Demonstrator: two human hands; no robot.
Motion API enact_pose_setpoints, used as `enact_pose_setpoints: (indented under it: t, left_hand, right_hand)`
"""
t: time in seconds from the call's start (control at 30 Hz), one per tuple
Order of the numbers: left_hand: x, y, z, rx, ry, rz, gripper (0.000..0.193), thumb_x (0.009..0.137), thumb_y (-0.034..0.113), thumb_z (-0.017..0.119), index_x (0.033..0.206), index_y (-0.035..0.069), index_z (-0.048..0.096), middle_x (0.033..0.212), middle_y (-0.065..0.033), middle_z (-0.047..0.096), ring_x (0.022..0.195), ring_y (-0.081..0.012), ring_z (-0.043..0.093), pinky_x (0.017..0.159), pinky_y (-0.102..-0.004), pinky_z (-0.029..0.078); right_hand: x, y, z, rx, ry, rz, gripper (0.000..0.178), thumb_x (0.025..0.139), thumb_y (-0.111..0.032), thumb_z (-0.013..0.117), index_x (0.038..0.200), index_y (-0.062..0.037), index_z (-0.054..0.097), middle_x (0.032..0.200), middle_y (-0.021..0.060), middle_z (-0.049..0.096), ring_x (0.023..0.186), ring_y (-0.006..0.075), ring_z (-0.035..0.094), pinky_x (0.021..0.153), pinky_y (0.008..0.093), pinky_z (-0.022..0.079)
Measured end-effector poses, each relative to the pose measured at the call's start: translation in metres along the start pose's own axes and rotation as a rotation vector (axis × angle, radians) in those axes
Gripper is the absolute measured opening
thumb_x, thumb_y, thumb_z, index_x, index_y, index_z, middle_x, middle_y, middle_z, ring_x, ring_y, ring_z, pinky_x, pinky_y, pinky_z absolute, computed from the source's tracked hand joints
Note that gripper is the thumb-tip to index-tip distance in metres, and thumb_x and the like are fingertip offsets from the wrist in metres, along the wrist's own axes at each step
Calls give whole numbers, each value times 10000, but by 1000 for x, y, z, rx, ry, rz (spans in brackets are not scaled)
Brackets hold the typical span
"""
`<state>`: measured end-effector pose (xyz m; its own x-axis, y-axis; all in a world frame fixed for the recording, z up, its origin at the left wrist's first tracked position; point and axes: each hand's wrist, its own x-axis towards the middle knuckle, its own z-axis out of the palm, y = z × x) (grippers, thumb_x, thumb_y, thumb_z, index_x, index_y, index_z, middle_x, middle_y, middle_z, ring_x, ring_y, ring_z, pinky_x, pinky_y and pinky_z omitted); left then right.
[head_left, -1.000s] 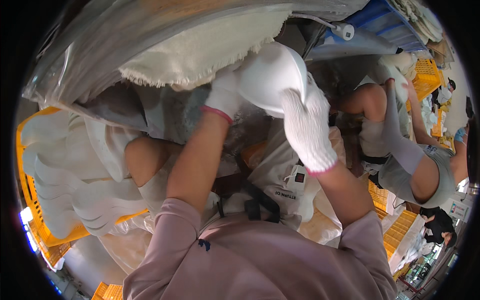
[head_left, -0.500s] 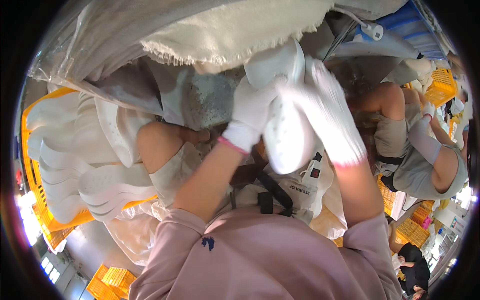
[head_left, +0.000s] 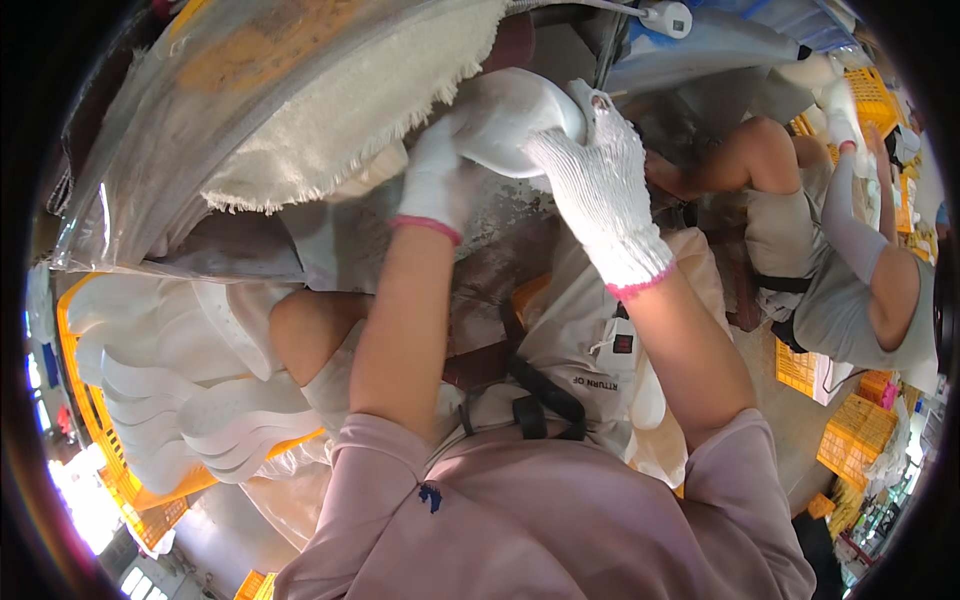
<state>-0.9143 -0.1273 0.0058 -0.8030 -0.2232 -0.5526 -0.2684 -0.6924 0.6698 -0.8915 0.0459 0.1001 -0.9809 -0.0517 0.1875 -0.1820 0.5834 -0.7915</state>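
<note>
A smooth white shoe sole point(head_left: 520, 118) is held up in front of me, close to the frayed edge of a thick cream cloth point(head_left: 345, 145). My right hand point(head_left: 597, 185), in a white knitted glove with a pink cuff, is closed around its right end. At its left end is my left hand point(head_left: 437, 170), gloved alike and slightly blurred. The left fingers go behind the sole and are partly hidden. Many similar white soles point(head_left: 225, 420) lie stacked in a yellow crate point(head_left: 90, 425) at my left.
Clear plastic sheeting point(head_left: 130, 215) hangs over the cloth at the upper left. To the right sits a co-worker point(head_left: 860, 290) with a sleeved arm raised. Several yellow crates point(head_left: 857, 437) stand farther right. A white cable with a small box point(head_left: 668, 18) crosses the top.
Both hands have moved up and to the left with the sole, which has turned from upright to nearly level. My view has shifted, and the cloth now appears farther left.
</note>
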Motion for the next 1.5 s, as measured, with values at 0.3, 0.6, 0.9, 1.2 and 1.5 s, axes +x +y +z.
enact_pose_setpoints:
  t: [0.3, 0.6, 0.9, 1.2, 1.5]
  left_hand:
    - [-52, 43, -126, 1232, -34, 357, 768, 1011, 544, 710, 1442, -83, 610, 1314, -197, 727, 1177, -262, 691, 1087, -381, 496]
    - [-63, -7, -20, 341, -206, 224, 431, 970, 287, 817, 1262, -24, 755, 1178, -71, 770, 1044, -159, 705, 931, -314, 570]
    - [-89, -11, -76, -587, -525, -138, 636, 1083, 588, 520, 1330, 12, 631, 1233, -204, 724, 1122, -406, 715, 1035, -545, 574]
    - [-11, 6, -76, -408, -119, 22, 533, 1100, 475, 353, 1285, 58, 629, 1122, -157, 713, 932, -338, 703, 852, -459, 587]
    - [-42, 1, -98, 899, 98, 988, 355, 1041, 214, 619, 1207, -98, 581, 1066, -209, 743, 982, -332, 742, 928, -438, 562]
  right_hand:
    - [42, 21, 43, 146, -139, 197, 560, 856, -435, 689, 1056, 86, 739, 993, 352, 741, 1032, 529, 712, 941, 521, 570]
    - [-35, -75, -8, -207, -355, -246, 638, 777, -332, 844, 1281, 34, 706, 1388, 285, 646, 1340, 463, 592, 1143, 571, 449]
    - [-108, -34, -4, -511, -438, -856, 401, 886, -147, 748, 1282, -106, 701, 1162, 90, 732, 1012, 273, 751, 724, 373, 620]
    - [-62, -78, 72, -476, -308, -608, 203, 890, -251, 723, 1036, -112, 745, 749, 152, 709, 647, 359, 716, 582, 474, 570]
    - [-68, -59, 109, -343, -105, -464, 186, 921, -233, 783, 945, -55, 735, 758, 186, 698, 721, 408, 708, 640, 472, 562]
